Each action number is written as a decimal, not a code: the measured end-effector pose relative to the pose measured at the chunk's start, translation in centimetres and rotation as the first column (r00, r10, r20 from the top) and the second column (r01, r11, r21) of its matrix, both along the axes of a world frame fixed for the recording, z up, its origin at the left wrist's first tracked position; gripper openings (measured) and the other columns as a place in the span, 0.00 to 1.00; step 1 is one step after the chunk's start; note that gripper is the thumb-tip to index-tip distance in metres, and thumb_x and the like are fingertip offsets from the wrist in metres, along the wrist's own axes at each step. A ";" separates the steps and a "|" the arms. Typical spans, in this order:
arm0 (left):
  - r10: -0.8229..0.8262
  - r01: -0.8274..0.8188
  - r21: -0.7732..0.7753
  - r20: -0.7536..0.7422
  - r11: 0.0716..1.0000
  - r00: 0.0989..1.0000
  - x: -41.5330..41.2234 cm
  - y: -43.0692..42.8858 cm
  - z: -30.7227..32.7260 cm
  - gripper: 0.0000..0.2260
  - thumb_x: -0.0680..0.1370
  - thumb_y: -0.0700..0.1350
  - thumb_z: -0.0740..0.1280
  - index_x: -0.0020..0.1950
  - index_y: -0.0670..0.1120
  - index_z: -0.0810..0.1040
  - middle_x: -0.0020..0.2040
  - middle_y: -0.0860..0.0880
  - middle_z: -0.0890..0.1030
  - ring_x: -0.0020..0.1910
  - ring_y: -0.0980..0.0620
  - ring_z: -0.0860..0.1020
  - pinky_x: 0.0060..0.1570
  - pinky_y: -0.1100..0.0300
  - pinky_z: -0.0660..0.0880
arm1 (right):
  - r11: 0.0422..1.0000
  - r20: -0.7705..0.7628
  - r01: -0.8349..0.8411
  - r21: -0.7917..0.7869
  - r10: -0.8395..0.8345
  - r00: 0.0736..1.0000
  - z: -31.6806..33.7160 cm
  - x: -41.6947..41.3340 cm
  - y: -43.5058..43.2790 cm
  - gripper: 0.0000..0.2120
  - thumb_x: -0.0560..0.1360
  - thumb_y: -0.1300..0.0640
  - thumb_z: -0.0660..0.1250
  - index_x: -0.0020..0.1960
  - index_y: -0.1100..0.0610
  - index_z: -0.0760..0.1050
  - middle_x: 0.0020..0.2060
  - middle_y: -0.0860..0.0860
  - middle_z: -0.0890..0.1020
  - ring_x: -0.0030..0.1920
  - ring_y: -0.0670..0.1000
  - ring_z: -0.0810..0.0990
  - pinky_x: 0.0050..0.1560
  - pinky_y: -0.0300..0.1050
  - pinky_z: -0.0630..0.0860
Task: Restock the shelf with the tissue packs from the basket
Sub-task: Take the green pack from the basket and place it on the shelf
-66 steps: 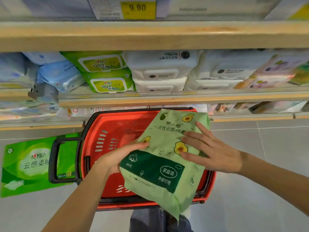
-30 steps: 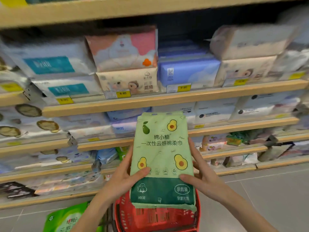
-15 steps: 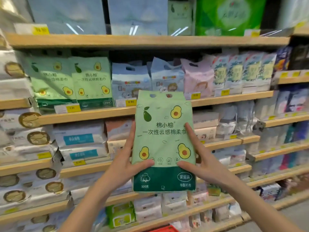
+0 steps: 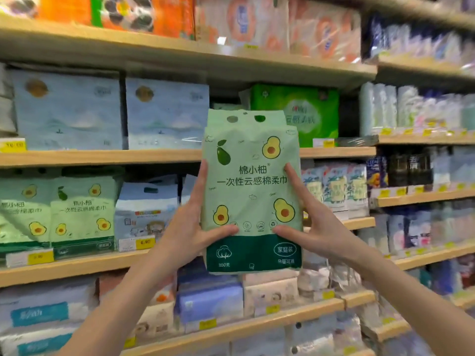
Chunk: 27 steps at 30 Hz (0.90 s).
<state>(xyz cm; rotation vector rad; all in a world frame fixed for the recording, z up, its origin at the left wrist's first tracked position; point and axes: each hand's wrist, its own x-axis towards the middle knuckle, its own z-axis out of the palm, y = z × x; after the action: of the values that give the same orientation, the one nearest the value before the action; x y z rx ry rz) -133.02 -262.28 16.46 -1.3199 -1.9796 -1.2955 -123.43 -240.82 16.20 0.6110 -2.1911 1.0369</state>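
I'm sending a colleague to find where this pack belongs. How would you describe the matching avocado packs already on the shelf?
Start at the wooden shelf second below the orange packs, far left end. Two matching avocado packs stand upright there, left of a blue-and-white bag. Only they share the held pack's pale green front, halved avocados and dark green bottom band.

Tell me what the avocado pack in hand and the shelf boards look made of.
Avocado pack: apparently soft matte plastic film; it creases and has punched carry holes on top. Shelf boards: light wood or wood-look laminate, with faint grain and a satin, unglossy edge.
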 end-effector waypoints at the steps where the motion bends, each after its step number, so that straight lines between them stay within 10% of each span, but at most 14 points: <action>1: -0.005 0.005 0.006 -0.005 1.000 1.000 -0.3 1.7 0.8 0.49 0.63 0.53 0.71 0.64 0.76 0.36 0.58 0.75 0.61 0.51 0.81 0.70 0.43 0.81 0.70 | 1.000 -0.017 0.008 0.024 -0.008 1.000 0.9 -0.3 1.7 0.44 0.71 0.58 0.69 0.72 0.35 0.45 0.68 0.33 0.59 0.64 0.35 0.68 0.52 0.33 0.76; 10: 0.018 -0.008 0.081 -0.131 0.997 0.991 -4.7 11.8 7.7 0.49 0.66 0.43 0.74 0.67 0.71 0.42 0.59 0.75 0.60 0.54 0.80 0.68 0.47 0.79 0.71 | 0.969 -0.164 0.077 0.234 -0.038 0.986 8.9 -5.6 12.2 0.46 0.70 0.56 0.69 0.72 0.38 0.39 0.72 0.39 0.56 0.69 0.38 0.63 0.60 0.31 0.71; 17: 0.112 -0.092 0.074 -0.332 0.993 0.936 -9.9 13.3 14.0 0.48 0.68 0.40 0.73 0.70 0.62 0.40 0.60 0.76 0.58 0.57 0.81 0.65 0.56 0.77 0.68 | 0.925 -0.417 0.196 0.326 -0.046 0.908 14.6 -12.5 14.1 0.48 0.71 0.56 0.70 0.72 0.45 0.35 0.75 0.46 0.52 0.73 0.44 0.57 0.72 0.49 0.62; 27: 0.260 -0.241 0.105 -0.527 0.965 0.809 -17.5 13.8 20.6 0.50 0.71 0.41 0.71 0.73 0.51 0.32 0.71 0.57 0.60 0.66 0.58 0.68 0.65 0.55 0.69 | 0.907 -0.592 0.299 0.296 -0.071 0.802 20.3 -22.2 13.8 0.49 0.71 0.59 0.69 0.74 0.56 0.34 0.76 0.53 0.46 0.75 0.48 0.51 0.73 0.50 0.56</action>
<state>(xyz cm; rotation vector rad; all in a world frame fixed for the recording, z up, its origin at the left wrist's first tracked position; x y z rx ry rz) -150.51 -248.46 37.02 -1.1884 -1.6486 -0.7213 -145.62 -227.05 36.52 0.7390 -1.8517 0.2541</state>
